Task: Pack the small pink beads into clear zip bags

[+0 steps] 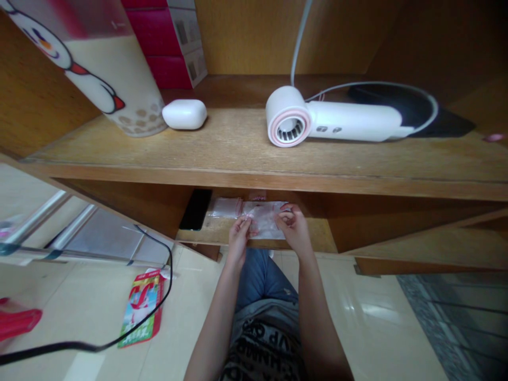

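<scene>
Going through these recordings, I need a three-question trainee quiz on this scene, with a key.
1. Fill in: on the upper shelf, the white case sits between the cup and the ____.
2. Multiple choice: what do the left hand and right hand both touch? (a) a red box (b) a clear plastic bag (c) a black cable
3. True or false: the black phone lies on the lower shelf.

Key: 1 white handheld device; 2 b; 3 true.

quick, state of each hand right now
Left hand: grip closed on the left side of the clear plastic bag.
Right hand: grip closed on its right side.
</scene>
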The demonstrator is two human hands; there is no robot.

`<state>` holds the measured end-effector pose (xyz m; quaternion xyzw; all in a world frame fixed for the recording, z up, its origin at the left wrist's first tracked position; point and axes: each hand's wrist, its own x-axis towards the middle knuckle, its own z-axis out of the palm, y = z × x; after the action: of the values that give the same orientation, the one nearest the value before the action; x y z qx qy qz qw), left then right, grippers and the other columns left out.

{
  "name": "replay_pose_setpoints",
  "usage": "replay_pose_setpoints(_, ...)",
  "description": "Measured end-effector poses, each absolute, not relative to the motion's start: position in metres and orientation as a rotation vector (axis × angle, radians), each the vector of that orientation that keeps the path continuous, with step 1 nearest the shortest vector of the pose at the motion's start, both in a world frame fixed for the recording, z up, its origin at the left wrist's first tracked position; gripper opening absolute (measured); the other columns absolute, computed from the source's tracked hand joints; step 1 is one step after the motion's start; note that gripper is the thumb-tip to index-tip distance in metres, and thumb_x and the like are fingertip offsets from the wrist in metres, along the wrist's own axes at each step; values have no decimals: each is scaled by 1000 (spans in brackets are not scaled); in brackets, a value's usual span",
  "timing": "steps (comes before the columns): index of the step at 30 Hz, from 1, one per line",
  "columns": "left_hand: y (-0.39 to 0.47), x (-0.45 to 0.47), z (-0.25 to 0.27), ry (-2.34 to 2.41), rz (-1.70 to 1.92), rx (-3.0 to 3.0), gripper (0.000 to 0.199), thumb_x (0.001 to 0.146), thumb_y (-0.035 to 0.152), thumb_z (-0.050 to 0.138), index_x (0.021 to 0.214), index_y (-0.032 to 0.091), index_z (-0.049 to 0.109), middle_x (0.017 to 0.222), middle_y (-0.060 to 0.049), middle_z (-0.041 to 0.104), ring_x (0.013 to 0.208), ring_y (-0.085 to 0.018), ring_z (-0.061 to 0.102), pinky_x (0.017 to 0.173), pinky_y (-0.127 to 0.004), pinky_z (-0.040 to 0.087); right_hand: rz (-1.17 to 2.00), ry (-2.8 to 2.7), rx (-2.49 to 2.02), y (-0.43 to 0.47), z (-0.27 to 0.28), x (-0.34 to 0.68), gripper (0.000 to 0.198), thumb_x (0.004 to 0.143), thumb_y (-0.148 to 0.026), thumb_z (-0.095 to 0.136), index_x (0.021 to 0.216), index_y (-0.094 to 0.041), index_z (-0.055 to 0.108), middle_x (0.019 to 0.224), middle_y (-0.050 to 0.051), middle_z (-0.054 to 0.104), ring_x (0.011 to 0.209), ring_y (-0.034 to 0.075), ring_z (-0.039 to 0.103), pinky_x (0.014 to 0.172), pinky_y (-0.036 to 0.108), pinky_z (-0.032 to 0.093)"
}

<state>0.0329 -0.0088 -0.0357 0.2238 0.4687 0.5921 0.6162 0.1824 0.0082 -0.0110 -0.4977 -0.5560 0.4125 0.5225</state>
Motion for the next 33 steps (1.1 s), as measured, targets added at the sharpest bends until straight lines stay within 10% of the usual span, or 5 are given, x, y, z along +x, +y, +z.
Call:
replay_pose_setpoints(9, -10, 29, -24, 1186, 1372, 671, 36, 65, 41, 68, 88, 14, 60, 70, 1, 63, 51, -7, 56, 51, -18, 45, 950, -1613, -1207, 2, -4, 177, 25, 81, -41, 53, 86, -21, 66, 88, 4, 66, 80, 18, 58, 60, 25, 41)
replay_pose_setpoints(17, -12, 26, -15, 1121, 1387, 685, 40, 74, 48, 58, 97, 15, 60, 82, -4, 65, 58, -12, 61, 56, -24, 49, 1233, -1077, -1197, 9, -28, 170, 33, 77, -50, 54, 71, -20, 67, 64, -1, 62, 57, 12, 52, 54, 24, 38)
replay_pose_setpoints(26, -17, 23, -2, 1175, 1434, 1038, 31, 83, 43, 48, 104, 21, 51, 93, -5, 66, 72, -13, 62, 69, -26, 48, 1604, -582, -982, 8, -22, 162, 34, 72, -46, 60, 98, -25, 63, 85, 0, 67, 60, 10, 54, 43, 18, 33)
replay_pose_setpoints(33, -22, 26, 8, 1203, 1430, 1179, 29, 83, 42, 48, 103, 21, 52, 97, -6, 65, 85, -16, 61, 78, -28, 46, 1685, -594, -867, 13, -26, 163, 36, 70, -50, 58, 95, -24, 61, 68, -3, 60, 39, 4, 32, 34, 18, 17)
